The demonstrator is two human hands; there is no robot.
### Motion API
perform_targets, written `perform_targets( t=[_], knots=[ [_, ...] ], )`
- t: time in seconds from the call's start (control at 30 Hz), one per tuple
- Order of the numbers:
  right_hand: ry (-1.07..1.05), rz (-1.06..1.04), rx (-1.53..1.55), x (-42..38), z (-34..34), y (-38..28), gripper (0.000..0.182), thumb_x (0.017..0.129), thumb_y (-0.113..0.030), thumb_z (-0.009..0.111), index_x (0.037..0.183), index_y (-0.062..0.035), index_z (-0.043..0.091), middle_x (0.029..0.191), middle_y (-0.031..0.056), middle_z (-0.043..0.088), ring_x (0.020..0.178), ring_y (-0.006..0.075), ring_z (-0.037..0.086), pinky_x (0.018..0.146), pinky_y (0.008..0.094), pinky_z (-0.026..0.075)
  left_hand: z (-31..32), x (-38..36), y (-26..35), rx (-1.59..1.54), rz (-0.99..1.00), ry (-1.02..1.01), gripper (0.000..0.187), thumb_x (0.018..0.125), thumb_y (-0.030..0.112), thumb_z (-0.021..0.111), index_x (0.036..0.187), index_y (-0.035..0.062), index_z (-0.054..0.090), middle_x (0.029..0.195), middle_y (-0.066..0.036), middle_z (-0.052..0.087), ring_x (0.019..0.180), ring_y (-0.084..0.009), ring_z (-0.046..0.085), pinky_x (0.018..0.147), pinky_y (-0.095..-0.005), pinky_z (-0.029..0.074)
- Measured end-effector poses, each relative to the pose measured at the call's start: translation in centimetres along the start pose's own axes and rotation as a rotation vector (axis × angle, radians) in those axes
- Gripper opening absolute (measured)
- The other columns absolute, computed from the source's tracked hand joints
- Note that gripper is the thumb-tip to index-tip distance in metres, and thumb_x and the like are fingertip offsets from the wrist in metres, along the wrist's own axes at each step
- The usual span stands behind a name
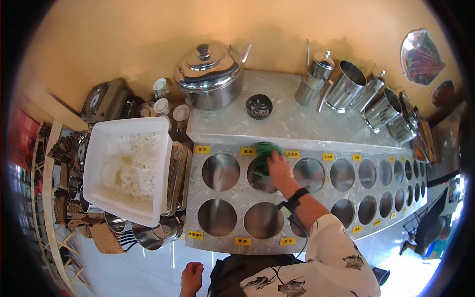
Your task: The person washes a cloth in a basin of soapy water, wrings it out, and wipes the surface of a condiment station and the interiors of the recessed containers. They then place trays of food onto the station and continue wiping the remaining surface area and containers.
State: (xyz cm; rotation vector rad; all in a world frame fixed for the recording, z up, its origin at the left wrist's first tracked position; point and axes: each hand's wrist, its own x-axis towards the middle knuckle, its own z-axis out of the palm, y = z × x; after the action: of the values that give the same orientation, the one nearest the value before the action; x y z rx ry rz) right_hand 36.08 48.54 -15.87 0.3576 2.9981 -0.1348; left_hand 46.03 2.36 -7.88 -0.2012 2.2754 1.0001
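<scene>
My right hand point(280, 167) presses a green cloth point(267, 150) onto the grey stone-patterned counter point(237, 195), at the upper rim of a round opening in the back row. The cloth covers part of that opening and lies between two yellow labels. My fingers are wrapped over the cloth, and a dark band with a cable is on the wrist. Low in the view, my left hand point(192, 277) hangs in front of the counter, away from it. Its fingers are curled in, and nothing shows in them.
A white tub point(163, 168) of foamy water stands left of the counter. On the raised back ledge are a large steel kettle point(210, 79), a small black bowl point(259, 107) and several steel pitchers point(345, 88). Two rows of round openings run right. Ladles and steel pots point(151, 236) sit below the tub.
</scene>
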Motion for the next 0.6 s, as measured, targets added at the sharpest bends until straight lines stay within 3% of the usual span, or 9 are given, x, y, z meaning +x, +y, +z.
perform_targets(
  t=[0.07,0.17,0.2,0.27,0.3,0.33,0.37,0.43,0.6],
  knots=[
    [0.102,0.291,0.023,-3.2,0.7,1.2,0.039,0.080,-0.008,0.055,0.119,-0.0035,0.054,0.127,0.0169,0.044,0.109,0.0340,0.051,0.082,0.0432,0.052,0.0,0.6,-0.8,-0.011,0.014,-0.044,0.025,0.090,0.023,0.061,0.102,0.0008,0.062,0.090,-0.013,0.070,0.086,-0.0214,0.068,0.079,-0.0327,0.052],
    [-0.046,0.514,0.240,-8.8,0.3,-1.1,0.037,0.084,-0.007,0.051,0.120,-0.0015,0.053,0.126,0.0213,0.044,0.109,0.0365,0.051,0.084,0.0457,0.050,-0.2,1.4,-1.4,0.166,0.027,-0.153,0.026,0.090,0.022,0.061,0.104,0.0003,0.062,0.092,-0.014,0.070,0.088,-0.0220,0.067,0.080,-0.0327,0.052],
    [-0.118,0.515,0.261,-12.1,0.1,-1.9,0.036,0.084,-0.007,0.051,0.119,-0.0013,0.054,0.125,0.0220,0.045,0.109,0.0379,0.051,0.085,0.0463,0.050,-0.4,1.9,-1.0,0.274,0.058,-0.188,0.026,0.090,0.022,0.061,0.105,0.0004,0.062,0.093,-0.014,0.069,0.089,-0.0225,0.067,0.080,-0.0328,0.051],
    [-0.284,0.417,0.133,-21.7,0.5,-3.3,0.034,0.081,-0.007,0.055,0.114,-0.0004,0.061,0.119,0.0226,0.047,0.109,0.0394,0.052,0.087,0.0475,0.049,-0.7,3.4,-0.9,0.090,0.100,-0.221,0.026,0.090,0.022,0.061,0.106,0.0008,0.061,0.095,-0.015,0.069,0.091,-0.0237,0.067,0.081,-0.0331,0.051],
    [-0.422,0.512,0.356,-26.3,1.1,-3.6,0.030,0.079,-0.009,0.058,0.107,0.0008,0.065,0.118,0.0217,0.048,0.106,0.0393,0.056,0.084,0.0483,0.050,-1.2,4.1,-0.7,0.108,0.099,-0.239,0.026,0.090,0.022,0.061,0.106,0.0008,0.061,0.095,-0.015,0.069,0.091,-0.0237,0.067,0.081,-0.0331,0.051],
    [-0.385,0.507,0.126,-31.1,2.9,-3.9,0.030,0.078,-0.013,0.061,0.104,0.0003,0.065,0.119,0.0242,0.048,0.102,0.0389,0.058,0.081,0.0491,0.052,-1.6,4.8,-0.4,0.100,0.141,-0.258,0.026,0.090,0.022,0.061,0.106,0.0006,0.061,0.095,-0.015,0.069,0.091,-0.0240,0.067,0.081,-0.0332,0.051],
    [-0.284,0.595,0.102,-33.2,3.5,-4.0,0.028,0.077,-0.019,0.064,0.100,-0.0023,0.066,0.114,0.0254,0.052,0.094,0.0398,0.061,0.077,0.0499,0.053,-1.6,5.3,-0.1,0.078,0.189,-0.273,0.026,0.091,0.022,0.060,0.106,0.0004,0.061,0.095,-0.015,0.069,0.090,-0.0242,0.067,0.081,-0.0333,0.051],
    [-0.587,0.775,0.343,-34.9,-0.2,-3.9,0.024,0.075,-0.022,0.062,0.092,-0.0059,0.068,0.092,0.0207,0.066,0.087,0.0376,0.065,0.076,0.0469,0.053,-2.2,5.9,0.5,0.114,0.227,-0.334,0.027,0.091,0.022,0.060,0.106,0.0002,0.060,0.095,-0.015,0.069,0.091,-0.0244,0.067,0.081,-0.0334,0.051],
    [-0.729,0.705,0.403,-39.9,1.9,-3.9,0.029,0.074,-0.019,0.056,0.094,-0.0038,0.071,0.091,0.0226,0.067,0.086,0.0377,0.066,0.079,0.0425,0.053,-3.7,6.8,0.1,0.128,0.300,-0.396,0.028,0.091,0.022,0.060,0.108,-0.0001,0.059,0.099,-0.016,0.068,0.094,-0.0252,0.066,0.083,-0.0333,0.050]
  ],
)
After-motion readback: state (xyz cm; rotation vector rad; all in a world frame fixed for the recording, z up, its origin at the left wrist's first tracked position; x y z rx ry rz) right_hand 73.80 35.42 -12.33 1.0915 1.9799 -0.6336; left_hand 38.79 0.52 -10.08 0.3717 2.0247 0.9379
